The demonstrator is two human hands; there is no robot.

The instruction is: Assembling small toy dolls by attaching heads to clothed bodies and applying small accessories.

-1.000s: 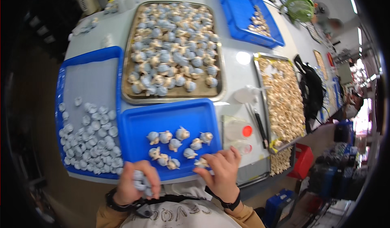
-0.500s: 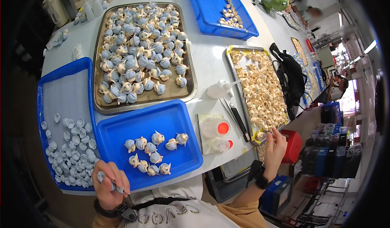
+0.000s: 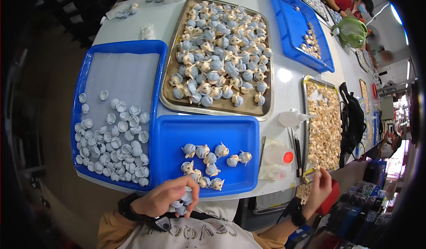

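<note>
Dozens of pale blue cups (image 3: pixel 120 147) lie in the near half of the lined blue tray (image 3: pixel 163 67), far left. Your left hand (image 3: pixel 166 195) is next, at the near edge of the shallow blue tray (image 3: pixel 204 129); grip curled around several more pale blue cups. That shallow tray holds a loose cluster of small blue-and-cream figures (image 3: pixel 221 150). Behind it: large metal tray (image 3: pixel 213 106), packed with similar figures. On the table (image 3: pixel 288 96) to the right: red-lidded jar (image 3: pixel 276 155), white squeeze bottle (image 3: pixel 290 118), black-handled tool (image 3: pixel 298 153). Your right hand (image 3: pixel 319 190) is at the near end of the narrow metal tray (image 3: pixel 305 111) full of cream pieces (image 3: pixel 326 129); grip narrow, fingertips together, cannot tell if they hold a piece. Black bag (image 3: pixel 351 120) right of that tray.
</note>
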